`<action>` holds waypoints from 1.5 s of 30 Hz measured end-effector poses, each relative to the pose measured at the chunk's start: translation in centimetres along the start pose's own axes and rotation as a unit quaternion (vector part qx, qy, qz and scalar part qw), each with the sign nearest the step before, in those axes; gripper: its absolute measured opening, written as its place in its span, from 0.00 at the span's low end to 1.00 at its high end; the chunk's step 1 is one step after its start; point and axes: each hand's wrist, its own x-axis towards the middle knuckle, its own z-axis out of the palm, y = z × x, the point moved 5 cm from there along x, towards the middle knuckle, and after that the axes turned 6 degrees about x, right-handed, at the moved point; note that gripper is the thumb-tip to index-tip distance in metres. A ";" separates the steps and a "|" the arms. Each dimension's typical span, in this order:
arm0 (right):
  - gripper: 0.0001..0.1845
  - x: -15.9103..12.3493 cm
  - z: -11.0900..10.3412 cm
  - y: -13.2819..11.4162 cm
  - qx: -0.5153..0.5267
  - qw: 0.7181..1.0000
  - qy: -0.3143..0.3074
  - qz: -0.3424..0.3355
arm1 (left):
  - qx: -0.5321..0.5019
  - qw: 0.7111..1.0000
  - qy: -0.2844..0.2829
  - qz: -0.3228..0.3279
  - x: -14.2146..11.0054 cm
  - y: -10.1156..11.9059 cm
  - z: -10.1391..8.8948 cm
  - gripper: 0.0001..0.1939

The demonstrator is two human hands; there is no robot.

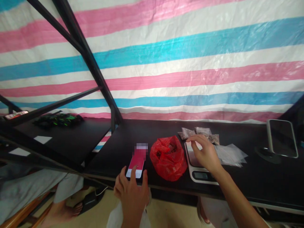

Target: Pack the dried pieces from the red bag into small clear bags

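A black bench [249, 177] holds a smartphone [136, 163], red plastic bag [168, 158], digital scale [199, 176].

Behind the black desk [247, 180], a tarp [152, 63] hangs in broad pink, white and blue stripes. On the desk, a red plastic bag [168, 158] sits between a white scale [201, 181] and a phone [136, 162] with a red screen.

A striped plastic tarp [152, 60] hangs behind a black shelf [237, 133].

Single head-worn view, looking forward and down from close above the left hand [131, 202] and right hand [205, 155] onto a black table [114, 142], striped tarp [166, 63] filling the upper frame.
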 end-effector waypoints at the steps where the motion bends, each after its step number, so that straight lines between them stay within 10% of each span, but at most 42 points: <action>1: 0.12 -0.1 -0.2 -0.2 0.003 1.000 0.007 -0.004 | 0.000 1.000 0.000 -0.003 0.0 0.1 -0.1 0.20; 45: 0.14 -1.0 -3.2 -2.2 -0.055 0.982 0.160 -0.080 | -0.001 0.999 -0.029 -0.023 0.4 0.5 -1.1 0.19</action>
